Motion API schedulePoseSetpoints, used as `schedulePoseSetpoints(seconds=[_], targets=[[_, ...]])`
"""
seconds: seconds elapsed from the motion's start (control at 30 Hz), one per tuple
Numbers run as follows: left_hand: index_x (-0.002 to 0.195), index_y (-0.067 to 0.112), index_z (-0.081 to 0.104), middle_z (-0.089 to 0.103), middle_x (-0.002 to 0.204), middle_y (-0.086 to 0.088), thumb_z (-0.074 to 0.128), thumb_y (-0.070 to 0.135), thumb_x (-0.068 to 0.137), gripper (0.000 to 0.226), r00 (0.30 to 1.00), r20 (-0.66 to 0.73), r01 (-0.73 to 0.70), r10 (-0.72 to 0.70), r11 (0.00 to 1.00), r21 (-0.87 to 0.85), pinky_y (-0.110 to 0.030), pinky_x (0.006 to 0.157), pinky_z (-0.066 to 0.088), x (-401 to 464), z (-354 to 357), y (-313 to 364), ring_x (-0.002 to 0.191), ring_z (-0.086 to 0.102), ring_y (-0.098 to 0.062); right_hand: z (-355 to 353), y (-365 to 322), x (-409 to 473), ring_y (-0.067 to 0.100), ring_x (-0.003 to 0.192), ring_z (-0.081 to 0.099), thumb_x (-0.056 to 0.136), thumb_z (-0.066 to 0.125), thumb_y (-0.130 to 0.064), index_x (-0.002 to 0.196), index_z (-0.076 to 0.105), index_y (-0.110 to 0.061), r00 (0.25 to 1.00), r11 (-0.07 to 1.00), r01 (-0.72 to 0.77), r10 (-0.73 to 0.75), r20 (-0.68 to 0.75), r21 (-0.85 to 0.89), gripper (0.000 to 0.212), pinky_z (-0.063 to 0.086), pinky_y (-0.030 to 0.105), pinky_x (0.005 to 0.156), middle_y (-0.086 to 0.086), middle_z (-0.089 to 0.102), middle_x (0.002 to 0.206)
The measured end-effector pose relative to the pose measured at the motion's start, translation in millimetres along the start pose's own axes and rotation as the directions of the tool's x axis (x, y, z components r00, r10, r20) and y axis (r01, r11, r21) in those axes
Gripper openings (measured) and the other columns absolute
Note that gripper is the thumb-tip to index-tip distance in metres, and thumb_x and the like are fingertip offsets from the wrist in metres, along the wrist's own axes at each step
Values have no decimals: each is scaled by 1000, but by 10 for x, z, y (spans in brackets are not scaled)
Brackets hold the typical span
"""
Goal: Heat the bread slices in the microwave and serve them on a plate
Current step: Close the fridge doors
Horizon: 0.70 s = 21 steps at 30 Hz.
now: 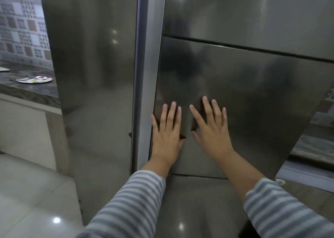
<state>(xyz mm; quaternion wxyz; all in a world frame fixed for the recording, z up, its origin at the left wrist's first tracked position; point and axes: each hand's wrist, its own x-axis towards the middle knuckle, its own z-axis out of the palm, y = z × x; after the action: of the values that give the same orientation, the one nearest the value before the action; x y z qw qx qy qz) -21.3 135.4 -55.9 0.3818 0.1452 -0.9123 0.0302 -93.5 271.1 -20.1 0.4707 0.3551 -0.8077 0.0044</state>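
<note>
Pressing the fridge door shut

Pressing flat on the steel fridge door (235,86), both hands sit side by side near its left edge. The left hand (167,135) and right hand (211,129) have straight, spread fingers and grasp nothing. Striped sleeves cover both forearms. Far left of the door, a plate (34,79) rests on the table (30,91). No bread or microwave is visible, so their whereabouts cannot be told. This looks like closing the door; an even push with both palms near the opening edge should seat the seal fully before the hands lift away.
</note>
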Motion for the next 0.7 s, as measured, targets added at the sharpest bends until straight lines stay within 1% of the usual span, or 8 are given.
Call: schedulePoseSetpoints(seconds=[0.17,0.37,0.53,0.63,0.7], targets=[[148,16,-15,-18,157,-5,73,47,74,119,998,53,-40,42,999,-32,-54,113,-7,317,248,-184,146,-15,-28,290,-16,181,35,145,8,69,80,-32,150,27,-23,999,999,-23,24,38,-41,97,17,61,113,13,8,157],[145,19,-24,-26,154,0,70,42,81,116,991,118,-56,68,993,-108,-52,117,-2,647,527,-286,144,-23,-26,577,-2,375,36,145,6,70,78,-36,151,24,-22,994,993,-51,61,89,-108,98,16,62,113,13,6,158],[148,17,-14,-15,158,-2,74,45,75,117,994,67,-79,86,991,-108,-51,116,7,673,637,-335,146,-13,-27,618,-17,373,38,144,6,73,76,-35,151,25,-23,993,992,-47,59,102,-119,94,13,63,113,16,13,159],[149,16,-15,-14,160,-6,69,43,80,112,990,96,-91,102,990,-112,-51,118,7,671,580,-338,146,-16,-28,577,-40,384,38,145,5,73,75,-35,151,24,-24,987,990,-63,80,136,-126,94,12,63,113,16,13,159],[150,16,-13,-14,160,-5,66,40,84,106,989,107,-87,101,988,-125,-50,119,6,651,499,-340,146,-17,-27,530,-94,393,37,145,6,74,74,-34,151,26,-23,981,991,-95,109,163,-92,91,13,62,113,16,13,159]])
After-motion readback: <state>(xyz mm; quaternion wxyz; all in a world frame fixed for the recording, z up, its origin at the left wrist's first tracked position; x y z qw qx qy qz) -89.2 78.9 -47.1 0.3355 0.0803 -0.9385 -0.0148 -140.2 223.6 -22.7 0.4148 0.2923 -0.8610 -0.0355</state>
